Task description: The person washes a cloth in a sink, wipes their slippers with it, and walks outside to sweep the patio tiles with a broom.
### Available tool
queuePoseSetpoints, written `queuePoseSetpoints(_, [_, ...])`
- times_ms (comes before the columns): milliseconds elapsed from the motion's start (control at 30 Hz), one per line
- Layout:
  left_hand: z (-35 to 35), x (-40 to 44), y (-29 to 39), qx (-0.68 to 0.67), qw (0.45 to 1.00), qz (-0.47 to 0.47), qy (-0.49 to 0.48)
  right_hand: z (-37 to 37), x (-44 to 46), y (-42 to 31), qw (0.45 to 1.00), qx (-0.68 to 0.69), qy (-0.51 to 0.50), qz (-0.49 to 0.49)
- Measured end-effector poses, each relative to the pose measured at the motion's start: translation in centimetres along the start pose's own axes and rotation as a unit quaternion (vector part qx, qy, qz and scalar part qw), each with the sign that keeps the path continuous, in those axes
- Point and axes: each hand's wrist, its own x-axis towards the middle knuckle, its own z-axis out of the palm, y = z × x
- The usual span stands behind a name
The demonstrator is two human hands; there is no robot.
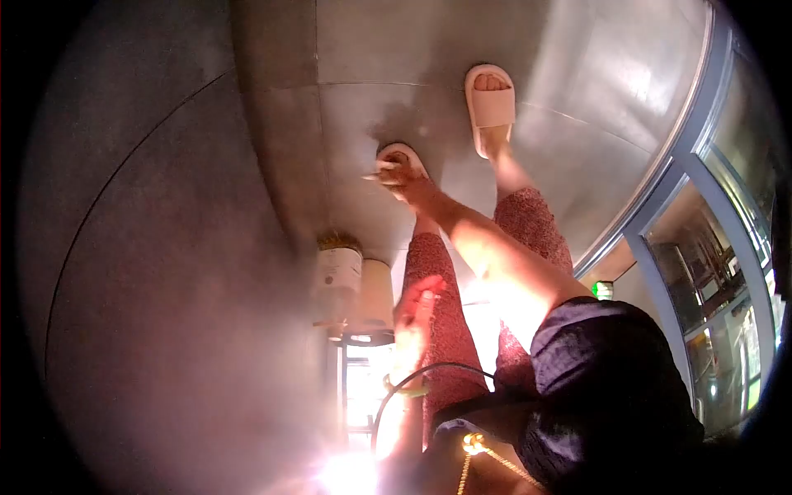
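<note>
My right hand (pixel 402 179) reaches down from a dark sleeve (pixel 615 371), in front of one pale pink slipper (pixel 396 151). Its fingers look spread and point left, with no object visible in them. Whether it touches the slipper or foot, I cannot tell. Lower down, my left hand (pixel 419 307) hangs before the red patterned trouser leg (pixel 450 330), washed out by glare. Its fingers seem loosely stretched, and nothing shows in them. A greenish band (pixel 406 388) circles that wrist. The other slipper (pixel 492 107) is on the floor, worn on the other foot.
A white container (pixel 338 276) with a brownish top stands beside a beige one (pixel 376 293), left of my legs. Grey-framed glass doors (pixel 693 239) line the right. A black cord (pixel 429 368) and a gold chain (pixel 464 474) hang near my body. Grey tiles (pixel 363 49) form the floor.
</note>
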Motion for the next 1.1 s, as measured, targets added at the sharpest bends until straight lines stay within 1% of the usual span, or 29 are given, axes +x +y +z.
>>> queuePoseSetpoints(33, [-0.5,0.1,-0.8,-0.021,1.000,0.001,-0.019,-1.1,-0.5,0.3,0.992,-0.117,0.032,-0.029])
queuePoseSetpoints(100, [-0.6,-0.3,-0.2,-0.007,1.000,-0.009,-0.007,2.8,-1.9,0.3,0.982,-0.172,-0.044,0.069])
queuePoseSetpoints(133, [-0.8,-0.5,-0.1,-0.013,1.000,-0.005,0.007,3.8,-3.5,-0.2,0.974,-0.026,-0.091,0.205])
queuePoseSetpoints(167, [-1.1,-0.5,0.0,-0.017,1.000,0.002,0.013,5.1,-5.5,-0.3,0.925,0.117,-0.129,0.337])
queuePoseSetpoints(200, [-1.7,-0.5,-0.3,-0.033,0.999,0.009,0.012,5.9,-9.1,0.1,0.914,0.048,-0.171,0.364])
queuePoseSetpoints(233, [-2.1,-0.8,0.1,-0.039,0.998,-0.047,0.032,7.2,-12.0,1.7,0.898,-0.025,-0.212,0.386])
queuePoseSetpoints(267, [-2.5,-0.7,-0.3,-0.038,0.999,-0.013,0.028,5.5,-11.2,1.9,0.899,-0.033,-0.206,0.386])
queuePoseSetpoints(300, [-2.6,-0.7,-0.5,-0.036,0.999,0.017,0.024,2.7,-10.3,0.7,0.903,-0.005,-0.244,0.354])
queuePoseSetpoints(333, [-2.8,-1.0,-0.3,-0.059,0.998,-0.019,0.016,0.0,-9.5,-1.1,0.903,0.026,-0.281,0.324])
queuePoseSetpoints(367, [-2.7,-1.3,-0.3,-0.058,0.998,-0.020,0.011,-1.8,-8.8,-2.7,0.900,0.059,-0.317,0.292])
queuePoseSetpoints(400, [-2.6,-1.4,-0.6,-0.058,0.998,0.000,0.017,-0.2,-8.8,-2.8,0.935,0.037,-0.192,0.295])
queuePoseSetpoints(433, [-2.3,-1.5,-0.4,-0.057,0.998,0.023,0.022,-2.6,-7.7,-4.4,0.957,-0.018,-0.069,0.281])
queuePoseSetpoints(467, [-2.3,-1.8,0.0,-0.066,0.998,0.021,0.013,-5.2,-6.8,-6.0,0.961,-0.076,0.057,0.261])
queuePoseSetpoints(500, [-1.7,-2.3,0.9,-0.067,0.997,0.029,0.005,-7.7,-6.2,-7.0,0.959,-0.084,0.066,0.262])
queuePoseSetpoints(567, [-0.8,-3.4,3.1,-0.045,0.993,0.054,0.092,-12.6,-5.5,-9.1,0.974,0.132,0.043,0.181])
queuePoseSetpoints(633, [-0.4,-4.8,5.0,-0.033,0.990,0.096,0.101,-20.0,-5.7,-13.7,0.965,0.205,0.063,0.153])
queuePoseSetpoints(667, [0.4,-6.0,6.7,-0.058,0.981,0.134,0.125,-26.8,-6.0,-18.7,0.907,0.371,0.133,0.147])
queuePoseSetpoints(700, [1.1,-6.8,8.4,-0.084,0.970,0.174,0.147,-24.5,-6.5,-18.9,0.864,0.429,0.007,0.265])
queuePoseSetpoints(733, [1.3,-6.6,8.6,-0.133,0.964,0.212,0.093,-31.2,-6.9,-24.6,0.772,0.524,0.022,0.359])
queuePoseSetpoints(767, [3.3,-8.3,11.1,-0.084,0.961,0.243,0.099,-21.8,-7.6,-22.9,0.472,0.851,0.000,0.228])
queuePoseSetpoints(800, [4.5,-10.1,14.0,-0.064,0.950,0.281,0.125,-24.8,-7.0,-24.0,0.488,0.847,0.004,0.211])
queuePoseSetpoints(867, [5.8,-13.1,18.1,-0.033,0.917,0.359,0.169,-34.6,-6.8,-29.1,0.546,0.807,0.009,0.224])
queuePoseSetpoints(900, [5.8,-14.8,18.7,-0.079,0.901,0.391,0.171,-39.0,-7.4,-32.3,0.578,0.783,0.015,0.227])
queuePoseSetpoints(933, [5.9,-16.9,19.8,-0.099,0.886,0.427,0.151,-42.0,-7.9,-34.7,0.606,0.761,0.020,0.231])
queuePoseSetpoints(967, [6.1,-18.9,21.1,-0.118,0.870,0.460,0.130,-43.1,-7.8,-36.2,0.620,0.756,0.024,0.211])
queuePoseSetpoints(1000, [6.2,-21.2,22.3,-0.124,0.860,0.479,0.126,-43.4,-7.5,-38.1,0.405,0.912,-0.059,-0.005])
queuePoseSetpoints(1033, [6.7,-24.0,23.8,-0.141,0.843,0.511,0.095,-44.0,-7.7,-40.2,0.139,0.955,-0.148,-0.215])
queuePoseSetpoints(1067, [7.6,-26.2,25.5,-0.157,0.823,0.543,0.060,-46.7,-8.9,-43.7,-0.009,0.989,-0.083,-0.122])
queuePoseSetpoints(1100, [8.0,-28.0,26.9,-0.250,0.819,0.516,-0.013,-48.9,-10.0,-45.2,0.358,0.919,0.165,-0.005])
